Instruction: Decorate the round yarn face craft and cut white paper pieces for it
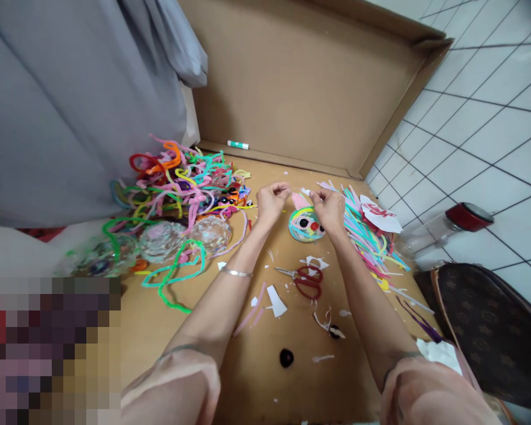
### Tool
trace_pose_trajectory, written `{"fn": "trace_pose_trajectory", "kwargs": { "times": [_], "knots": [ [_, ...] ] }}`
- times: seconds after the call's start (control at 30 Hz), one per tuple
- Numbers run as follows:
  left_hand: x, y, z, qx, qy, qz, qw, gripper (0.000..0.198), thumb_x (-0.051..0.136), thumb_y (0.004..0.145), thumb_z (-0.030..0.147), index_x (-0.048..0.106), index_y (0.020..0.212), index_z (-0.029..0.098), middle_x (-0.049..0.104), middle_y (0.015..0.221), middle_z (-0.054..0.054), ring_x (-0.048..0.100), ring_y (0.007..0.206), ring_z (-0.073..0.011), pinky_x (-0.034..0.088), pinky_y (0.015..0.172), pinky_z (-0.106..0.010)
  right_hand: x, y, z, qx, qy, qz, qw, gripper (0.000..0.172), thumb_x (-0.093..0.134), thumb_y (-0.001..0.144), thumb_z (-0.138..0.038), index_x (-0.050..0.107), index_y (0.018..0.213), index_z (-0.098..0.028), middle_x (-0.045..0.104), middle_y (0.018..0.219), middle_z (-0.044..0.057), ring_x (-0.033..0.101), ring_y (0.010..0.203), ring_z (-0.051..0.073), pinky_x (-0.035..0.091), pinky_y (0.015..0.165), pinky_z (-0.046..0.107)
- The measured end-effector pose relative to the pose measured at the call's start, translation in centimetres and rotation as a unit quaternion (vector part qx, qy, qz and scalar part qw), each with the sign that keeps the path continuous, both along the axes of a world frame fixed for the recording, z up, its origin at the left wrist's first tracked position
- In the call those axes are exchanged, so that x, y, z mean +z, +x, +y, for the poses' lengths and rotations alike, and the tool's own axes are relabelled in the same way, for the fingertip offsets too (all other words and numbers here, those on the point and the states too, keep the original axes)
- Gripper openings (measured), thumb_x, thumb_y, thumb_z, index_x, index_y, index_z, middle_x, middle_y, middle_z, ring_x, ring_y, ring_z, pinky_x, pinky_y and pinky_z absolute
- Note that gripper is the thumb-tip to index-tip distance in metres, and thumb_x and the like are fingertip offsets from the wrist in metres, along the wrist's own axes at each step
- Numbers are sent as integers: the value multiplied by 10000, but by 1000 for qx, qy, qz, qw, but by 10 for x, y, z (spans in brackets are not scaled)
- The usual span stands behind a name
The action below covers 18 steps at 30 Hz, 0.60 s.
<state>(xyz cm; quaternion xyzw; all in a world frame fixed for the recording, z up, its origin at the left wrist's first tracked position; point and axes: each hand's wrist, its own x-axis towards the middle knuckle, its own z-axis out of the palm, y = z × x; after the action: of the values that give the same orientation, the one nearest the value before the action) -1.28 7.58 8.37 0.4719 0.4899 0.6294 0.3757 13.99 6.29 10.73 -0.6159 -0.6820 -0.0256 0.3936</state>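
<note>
My left hand (pixel 272 202) is closed in a pinch, and so is my right hand (pixel 330 208). A thin, pale strand, too fine to make out clearly, seems to run between their fingertips. Just below and between them lies a round craft face (pixel 307 231) wound in turquoise and yellow, with black eyes, a red nose and a pink pointed ear. My right hand partly covers its right side. Red-handled scissors (pixel 308 282) rest nearer to me, among white paper scraps (pixel 276 301). A black pom-pom (pixel 287 358) sits closer still.
A tangled heap of pipe cleaners (pixel 181 183) and clear plastic bowls (pixel 210 235) are on the left. More pipe cleaners (pixel 367 236) lie at right, by a red-lidded bottle (pixel 451 227) and brown bag (pixel 491 324). A glue stick (pixel 238 144) lies before the upright cardboard (pixel 301 82).
</note>
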Motion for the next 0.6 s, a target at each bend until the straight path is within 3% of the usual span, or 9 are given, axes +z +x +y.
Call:
{"fn": "trace_pose_trajectory", "kwargs": {
  "times": [0.27,0.6],
  "knots": [
    [-9,1,2,35,16,68,997,124,674,814,232,744,774,138,750,758,-30,661,719,-141,481,720,-223,3,-7,3,-47,-41,-17,998,235,617,841,-330,748,715,-181,736,718,127,663,716,280,460,692,357],
    [-4,2,-2,61,-4,120,991,172,649,815,257,747,769,123,721,693,-19,626,652,-140,436,657,-233,17,-18,-7,-69,-110,-68,989,284,569,914,-322,795,903,-152,781,909,148,699,899,281,456,746,321]
  ]
}}
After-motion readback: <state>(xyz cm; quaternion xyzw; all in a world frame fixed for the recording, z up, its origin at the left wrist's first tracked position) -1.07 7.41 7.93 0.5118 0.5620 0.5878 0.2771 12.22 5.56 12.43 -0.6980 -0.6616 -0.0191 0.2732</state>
